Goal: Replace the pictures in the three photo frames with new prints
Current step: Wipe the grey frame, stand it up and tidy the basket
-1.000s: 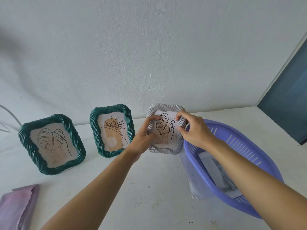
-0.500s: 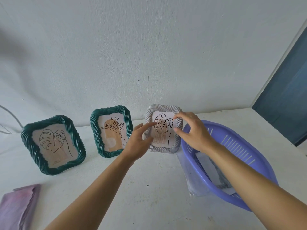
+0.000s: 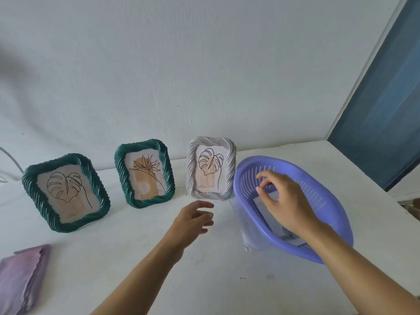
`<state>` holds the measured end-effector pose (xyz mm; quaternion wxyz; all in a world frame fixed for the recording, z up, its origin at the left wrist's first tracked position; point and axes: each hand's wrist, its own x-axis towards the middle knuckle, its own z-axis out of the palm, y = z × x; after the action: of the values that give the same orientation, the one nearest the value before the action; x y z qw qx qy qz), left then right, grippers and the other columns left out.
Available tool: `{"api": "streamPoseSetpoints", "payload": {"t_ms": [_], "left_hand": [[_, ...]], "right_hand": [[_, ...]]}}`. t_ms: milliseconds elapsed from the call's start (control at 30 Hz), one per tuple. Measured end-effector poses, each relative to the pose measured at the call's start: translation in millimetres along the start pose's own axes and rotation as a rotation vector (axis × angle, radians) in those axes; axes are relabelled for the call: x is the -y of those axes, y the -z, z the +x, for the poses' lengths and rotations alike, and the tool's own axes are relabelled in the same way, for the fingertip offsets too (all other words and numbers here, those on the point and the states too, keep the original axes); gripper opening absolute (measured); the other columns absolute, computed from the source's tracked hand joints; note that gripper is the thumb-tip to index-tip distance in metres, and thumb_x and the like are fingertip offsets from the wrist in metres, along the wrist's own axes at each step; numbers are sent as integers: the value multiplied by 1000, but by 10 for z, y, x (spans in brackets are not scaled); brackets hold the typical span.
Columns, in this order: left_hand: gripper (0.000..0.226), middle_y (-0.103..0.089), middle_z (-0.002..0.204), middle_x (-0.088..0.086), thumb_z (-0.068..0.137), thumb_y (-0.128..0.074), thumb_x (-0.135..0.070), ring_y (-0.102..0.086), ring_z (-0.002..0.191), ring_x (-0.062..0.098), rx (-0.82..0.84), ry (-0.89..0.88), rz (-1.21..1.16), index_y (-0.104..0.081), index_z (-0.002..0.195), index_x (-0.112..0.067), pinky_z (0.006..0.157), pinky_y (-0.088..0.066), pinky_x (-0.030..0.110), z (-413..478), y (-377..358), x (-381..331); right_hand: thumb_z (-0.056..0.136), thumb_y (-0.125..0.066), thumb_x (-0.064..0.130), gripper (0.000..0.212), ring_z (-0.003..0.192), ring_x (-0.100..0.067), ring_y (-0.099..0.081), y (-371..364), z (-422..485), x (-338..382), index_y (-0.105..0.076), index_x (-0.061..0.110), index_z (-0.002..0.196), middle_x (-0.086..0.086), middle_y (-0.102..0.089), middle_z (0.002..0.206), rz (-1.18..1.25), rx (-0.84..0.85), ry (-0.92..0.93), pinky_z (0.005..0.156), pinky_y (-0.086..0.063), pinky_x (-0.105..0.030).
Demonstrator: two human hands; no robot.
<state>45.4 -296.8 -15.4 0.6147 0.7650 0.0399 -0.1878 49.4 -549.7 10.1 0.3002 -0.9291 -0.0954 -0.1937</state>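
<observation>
Three twisted-rim photo frames stand upright along the wall. The large green frame (image 3: 66, 192) at the left shows a leaf line drawing. A flower print fills the smaller green frame (image 3: 144, 173) in the middle. The silver frame (image 3: 211, 167) on the right shows a leaf over a striped arch. My left hand (image 3: 193, 218) hovers over the table in front of the silver frame, fingers loosely curled, holding nothing. My right hand (image 3: 284, 202) hangs above the purple basket (image 3: 322, 192), fingers relaxed and empty. Paper sheets (image 3: 268, 209) lie inside the basket.
A folded lilac cloth (image 3: 21, 277) lies at the table's near left corner. A clear plastic sleeve (image 3: 248, 233) sticks out under the basket's left side. The white wall runs behind the frames; a blue door (image 3: 386, 98) stands at the right. A thin cable (image 3: 11, 159) hangs at the far left.
Both hands have let go of the silver frame and drawn back toward me. My left hand dropped low over the table; my right hand moved right, above the basket.
</observation>
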Motion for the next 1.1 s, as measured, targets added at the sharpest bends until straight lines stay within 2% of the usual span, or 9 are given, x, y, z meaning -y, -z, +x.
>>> {"api": "streamPoseSetpoints", "payload": {"t_ms": [100, 300, 467, 533, 633, 767, 867, 967, 1100], "left_hand": [[25, -71, 106, 3, 97, -57, -13, -71, 97, 18, -25, 38, 31, -64, 118, -23, 89, -58, 34, 91, -189, 74], [32, -71, 101, 3, 92, -64, -14, -72, 90, 22, -88, 90, 39, -60, 123, -22, 85, -61, 39, 253, -498, 1], [27, -72, 101, 2, 95, -62, -18, -71, 93, 21, -92, 81, 35, -60, 122, -22, 86, -58, 39, 260, -659, -89], [23, -71, 107, 0, 100, -56, -28, -69, 96, 18, -119, 14, 9, -64, 121, -22, 86, -57, 39, 213, -719, -128], [31, -73, 106, -2, 104, -45, -40, -71, 95, 17, -87, -86, -127, -69, 114, -23, 82, -57, 34, 116, -822, -201], [27, -72, 109, -7, 100, -48, -43, -71, 90, 10, -85, -162, -38, -66, 117, -32, 72, -55, 21, 93, -913, -230], [19, -73, 107, -10, 99, -50, -44, -70, 97, 10, -90, -166, 7, -66, 107, -43, 81, -56, 28, 103, -932, -231], [19, -74, 104, -12, 99, -51, -45, -69, 99, 11, -68, -165, 27, -68, 106, -45, 87, -55, 36, 80, -958, -233], [20, -73, 102, -17, 96, -52, -49, -66, 99, 2, -31, -160, 32, -68, 107, -47, 78, -51, 21, 15, -1002, -222]], "right_hand": [[88, -69, 19, 24, 94, -24, -57, 75, -16, -116, -63, 21, 112, 7, -64, 92, -130, -9, -10, 80, -50, -47], [84, -71, 20, 25, 111, -32, -51, 135, 150, -396, -65, 20, 108, -2, -61, 107, -337, -22, -51, 81, -42, -44], [91, -64, 25, 35, 123, -35, -44, 230, 271, -691, -57, 22, 125, -9, -50, 129, -384, 94, -214, 86, -46, -48], [94, -59, 21, 37, 115, -36, -49, 264, 267, -781, -53, 22, 131, -9, -44, 134, -353, 149, -252, 81, -48, -43], [91, -56, 3, 42, 98, -34, -56, 314, 216, -902, -53, 18, 130, -8, -43, 133, -309, 174, -227, 65, -44, -36], [77, -51, -14, 61, 98, -32, -56, 372, 140, -1000, -54, 18, 129, -3, -40, 136, -316, 194, -207, 61, -44, -38], [70, -52, -16, 67, 97, -28, -55, 438, 67, -1032, -56, 19, 127, -2, -39, 137, -299, 212, -190, 62, -37, -31], [69, -54, -14, 64, 85, -24, -52, 503, -1, -1059, -57, 17, 125, -3, -43, 131, -272, 200, -187, 61, -36, -29], [72, -55, -10, 62, 76, -22, -47, 567, -97, -1089, -54, 15, 129, -3, -41, 132, -330, 213, -181, 58, -35, -30]]}}
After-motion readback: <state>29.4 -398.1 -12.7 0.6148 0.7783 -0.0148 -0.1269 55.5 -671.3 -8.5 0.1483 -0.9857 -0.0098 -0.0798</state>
